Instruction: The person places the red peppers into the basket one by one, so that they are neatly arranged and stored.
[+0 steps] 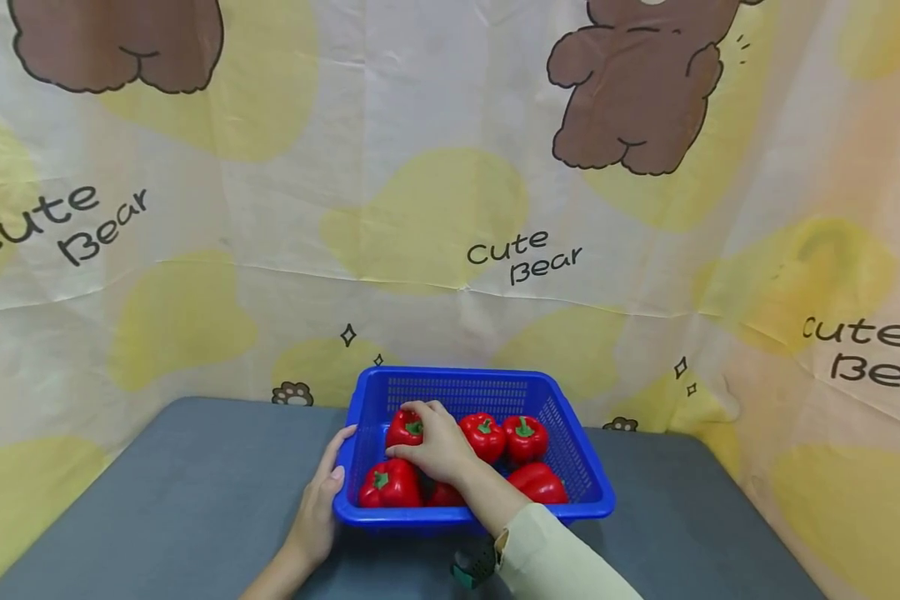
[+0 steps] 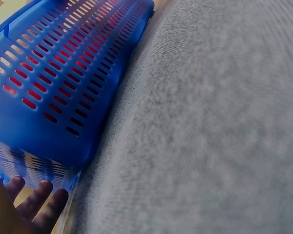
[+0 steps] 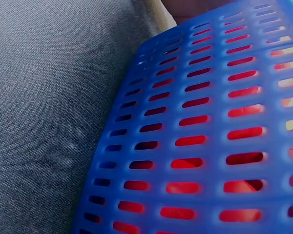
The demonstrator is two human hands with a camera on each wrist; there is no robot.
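Observation:
A blue plastic basket with slotted walls holds several red bell peppers with green stems. Inside it at the left, my right hand grips one red bell pepper between thumb and fingers. My left hand rests against the basket's left side, its thumb and forefinger touching near the rim. In the left wrist view, extended fingers show beside the basket's corner. Another bell pepper lies in front of the held one. Partly covered by my right forearm is a further bell pepper.
Toward the basket's right lie bell peppers at the back and front. A grey cloth-covered table carries the basket. Behind hangs a bear-print curtain. A dark device with a green band sits by my right wrist.

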